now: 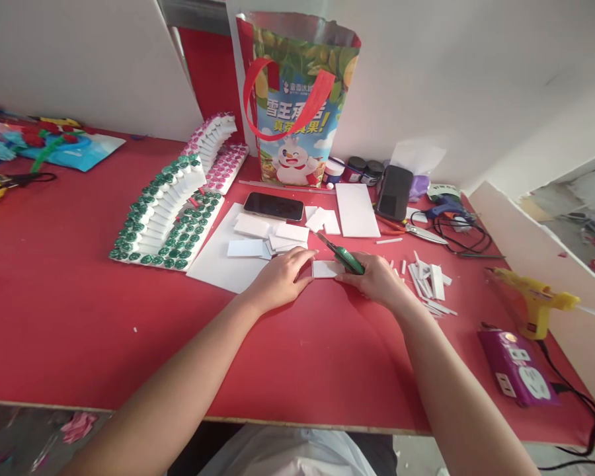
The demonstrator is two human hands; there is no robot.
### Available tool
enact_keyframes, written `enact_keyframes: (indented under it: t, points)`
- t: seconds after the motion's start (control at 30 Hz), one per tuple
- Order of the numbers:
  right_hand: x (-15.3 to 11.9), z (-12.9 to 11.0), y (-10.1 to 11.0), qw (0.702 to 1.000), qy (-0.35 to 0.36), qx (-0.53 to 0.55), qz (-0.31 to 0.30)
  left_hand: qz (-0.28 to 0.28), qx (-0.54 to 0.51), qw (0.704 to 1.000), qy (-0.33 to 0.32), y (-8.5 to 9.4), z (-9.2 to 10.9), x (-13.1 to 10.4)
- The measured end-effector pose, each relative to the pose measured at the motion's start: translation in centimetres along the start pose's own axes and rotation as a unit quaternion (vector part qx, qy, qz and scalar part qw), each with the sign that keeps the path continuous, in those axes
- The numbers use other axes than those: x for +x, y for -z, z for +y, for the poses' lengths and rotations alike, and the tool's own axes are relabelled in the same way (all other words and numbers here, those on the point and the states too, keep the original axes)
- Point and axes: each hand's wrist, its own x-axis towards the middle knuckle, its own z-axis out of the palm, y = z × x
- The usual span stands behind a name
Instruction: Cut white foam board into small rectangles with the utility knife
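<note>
A small white foam board rectangle [326, 269] lies on the red table between my hands. My left hand [288, 274] has its thumb and fingertips at the piece's left end, closed about that edge. In my right hand [374, 277] is a green utility knife [350, 259], its blade pointing up and to the left above the piece. The right thumb and fingertips also touch the right end of the board. Just beyond my left hand, several cut white rectangles [288, 233] lie loosely stacked, partly on a larger white sheet [218, 261].
White offcut strips [429, 281] lie right of my hand. Scissors [426, 233], a yellow glue gun [535, 301] and a purple box [518, 367] are farther right. Behind are two phones [274, 206], a printed bag [297, 106] and a green-studded arched model [163, 218].
</note>
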Motion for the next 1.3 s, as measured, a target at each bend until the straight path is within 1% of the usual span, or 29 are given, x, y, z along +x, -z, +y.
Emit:
enact_keyframes:
  t: [0.13, 0.33, 0.43, 0.53, 0.67, 0.73, 0.8, 0.87, 0.97, 1.03, 1.13, 1.17, 1.23, 1.3]
  points:
    - [0.1, 0.1, 0.0, 1.000, -0.002, 0.001, -0.004, -0.005, 0.020, 1.000, -0.014, -0.1, -0.1, -0.1]
    - [0.3, 0.4, -0.1, 1.000, 0.007, 0.000, -0.005, -0.031, 0.073, 0.995, -0.065, 0.1, 0.1, -0.1]
    - [0.3, 0.5, -0.2, 1.000, 0.014, 0.001, -0.008, -0.042, 0.078, 0.992, -0.085, 0.3, 0.1, 0.0]
    - [0.2, 0.5, -0.2, 1.000, 0.009, -0.001, -0.010, -0.043, 0.071, 0.992, -0.092, 0.4, -0.1, 0.0]
    - [0.2, 0.6, -0.2, 1.000, 0.020, 0.013, -0.018, -0.021, 0.049, 0.996, -0.077, 0.4, 0.1, -0.2]
    - [0.2, 0.8, -0.3, 0.999, 0.042, 0.016, -0.019, 0.013, 0.055, 0.996, -0.072, 0.4, 0.7, -0.2]
    - [0.2, 0.9, -0.3, 0.998, 0.058, 0.011, -0.017, 0.061, 0.092, 0.991, -0.079, 0.3, 1.4, 0.0]
    - [0.2, 0.9, -0.3, 0.998, 0.065, 0.015, -0.016, 0.075, 0.130, 0.984, -0.096, 0.1, 2.2, 0.5]
    - [0.1, 0.7, -0.2, 0.996, 0.080, 0.039, -0.020, 0.037, 0.157, 0.979, -0.127, -0.8, 3.0, 1.4]
    - [0.0, 0.6, -0.2, 0.995, 0.086, 0.044, -0.020, 0.027, 0.169, 0.975, -0.143, -1.7, 3.0, 1.8]
    - [-0.3, 0.7, 0.0, 0.994, 0.090, 0.053, -0.020, 0.044, 0.182, 0.969, -0.159, -2.8, 2.7, 1.9]
    - [-0.4, 0.9, 0.2, 0.993, 0.086, 0.069, -0.030, 0.049, 0.183, 0.968, -0.162, -3.0, 2.6, 1.8]
    - [-0.8, 1.6, 0.6, 0.990, 0.053, 0.123, -0.053, 0.056, 0.185, 0.967, -0.166, -3.2, 2.5, 1.7]
    - [-1.3, 2.4, 1.3, 0.983, 0.007, 0.176, -0.050, 0.063, 0.186, 0.965, -0.171, -3.2, 2.5, 1.6]
